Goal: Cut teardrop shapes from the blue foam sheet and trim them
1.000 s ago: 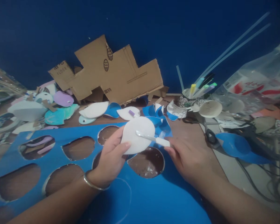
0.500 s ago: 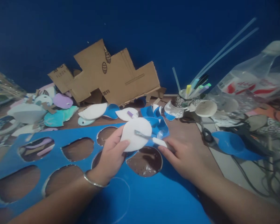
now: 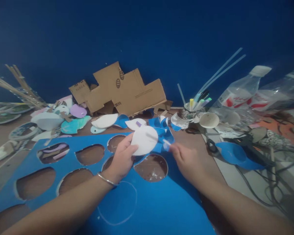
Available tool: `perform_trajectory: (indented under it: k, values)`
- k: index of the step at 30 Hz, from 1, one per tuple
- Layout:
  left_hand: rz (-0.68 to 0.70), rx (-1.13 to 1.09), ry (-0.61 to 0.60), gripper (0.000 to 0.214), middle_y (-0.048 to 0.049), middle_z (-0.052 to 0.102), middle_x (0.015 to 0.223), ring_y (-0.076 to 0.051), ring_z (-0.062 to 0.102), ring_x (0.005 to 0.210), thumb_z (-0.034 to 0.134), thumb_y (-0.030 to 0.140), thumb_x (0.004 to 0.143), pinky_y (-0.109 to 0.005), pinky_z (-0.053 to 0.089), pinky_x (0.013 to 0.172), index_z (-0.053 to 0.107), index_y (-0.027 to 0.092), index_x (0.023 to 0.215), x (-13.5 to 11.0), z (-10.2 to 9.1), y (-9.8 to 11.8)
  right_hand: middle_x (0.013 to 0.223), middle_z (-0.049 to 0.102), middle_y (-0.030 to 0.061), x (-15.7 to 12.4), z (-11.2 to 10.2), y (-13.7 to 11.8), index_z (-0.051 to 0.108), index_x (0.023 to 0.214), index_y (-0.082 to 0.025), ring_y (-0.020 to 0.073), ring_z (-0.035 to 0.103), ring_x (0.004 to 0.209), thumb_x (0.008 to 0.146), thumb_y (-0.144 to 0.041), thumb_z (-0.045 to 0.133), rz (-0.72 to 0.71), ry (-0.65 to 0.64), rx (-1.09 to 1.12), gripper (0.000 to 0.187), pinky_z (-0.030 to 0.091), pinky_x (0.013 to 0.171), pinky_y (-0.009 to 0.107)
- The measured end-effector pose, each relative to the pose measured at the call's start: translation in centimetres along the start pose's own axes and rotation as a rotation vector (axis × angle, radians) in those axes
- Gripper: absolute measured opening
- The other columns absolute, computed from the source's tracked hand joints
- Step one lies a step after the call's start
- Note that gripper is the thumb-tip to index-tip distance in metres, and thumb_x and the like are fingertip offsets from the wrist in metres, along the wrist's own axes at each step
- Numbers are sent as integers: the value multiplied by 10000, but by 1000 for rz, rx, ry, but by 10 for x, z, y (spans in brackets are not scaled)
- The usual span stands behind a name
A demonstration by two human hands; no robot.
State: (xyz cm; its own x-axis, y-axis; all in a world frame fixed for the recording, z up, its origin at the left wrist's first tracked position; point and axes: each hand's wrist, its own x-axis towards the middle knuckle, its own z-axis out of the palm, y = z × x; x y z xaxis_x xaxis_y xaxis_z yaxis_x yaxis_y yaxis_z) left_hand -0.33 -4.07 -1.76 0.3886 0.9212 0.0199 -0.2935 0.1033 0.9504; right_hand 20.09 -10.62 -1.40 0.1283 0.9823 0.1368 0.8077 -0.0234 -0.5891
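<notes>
My left hand [image 3: 121, 158] grips a round white disc [image 3: 144, 140] by its lower left edge, thumb on its face, and holds it just above the blue sheet [image 3: 156, 209]. My right hand [image 3: 185, 158] is closed on the white handle of a small knife [image 3: 161, 139], whose thin blade lies across the right part of the disc. The blue sheet has several round holes cut out of it, and a circle is drawn on it near my left wrist. A silver bangle [image 3: 107, 180] sits on that wrist.
A piece of brown cardboard [image 3: 122, 89] leans on the dark blue wall. White, blue, purple and teal cut-outs [image 3: 74, 125] lie behind the sheet. A cup of pens [image 3: 194, 107], scissors [image 3: 210, 145], plastic bottles [image 3: 240, 93] and cables crowd the right. Sticks [image 3: 17, 86] lie far left.
The camera has tilted up and pulled back, so everything sits lower and smaller. Both hands keep their hold; the knife has moved slightly further along the disc.
</notes>
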Motion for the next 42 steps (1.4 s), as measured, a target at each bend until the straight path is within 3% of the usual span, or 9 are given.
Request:
perform_trajectory:
  k: [5,9,14,19,25,32,42]
  values:
    - [-28,12,43,528,-70,633,1178,-251,605,967,551,159,740,-283,506,687,531,177,1267,1,-1,-1,647,634,26,6,0,7,598,737,-216,194,591,609,931,-486,276,35,59,83,463,332,514,264]
    - [-30,96,4,509,-68,636,1179,-251,592,1025,560,166,755,-331,481,836,534,184,1262,1,-1,-1,646,621,4,5,-2,0,588,775,-219,182,583,601,869,-511,447,49,88,148,337,366,511,255]
    - [-138,286,-123,422,-64,645,1151,-249,584,1050,569,223,796,-334,470,855,557,197,1216,-2,5,5,833,651,7,2,0,-11,626,820,-225,174,602,767,767,-319,647,-67,114,248,111,430,647,251]
    - [-117,414,-229,362,-29,653,1120,-213,595,1007,545,176,800,-293,460,829,591,222,1156,-5,12,16,812,634,-10,0,7,-10,636,772,-218,145,586,767,807,-282,596,-136,90,232,83,407,658,232]
    - [-120,503,-230,224,-21,687,934,-191,609,856,545,184,778,-264,457,743,652,168,974,-6,18,19,738,586,16,-3,10,-11,609,725,-191,167,533,701,789,-252,557,-118,88,135,103,338,602,261]
    - [-155,509,-181,325,-77,678,1042,-229,620,898,542,197,758,-298,469,749,621,123,1064,-5,10,9,748,572,25,-4,12,-14,594,782,-184,171,516,675,763,-251,526,-79,30,100,98,319,571,258]
    - [-161,429,-233,488,-85,667,1081,-235,623,935,520,160,744,-327,472,804,544,127,1231,-5,14,15,746,602,31,-5,7,-15,592,774,-183,176,526,683,774,-250,507,-24,41,179,108,323,574,258]
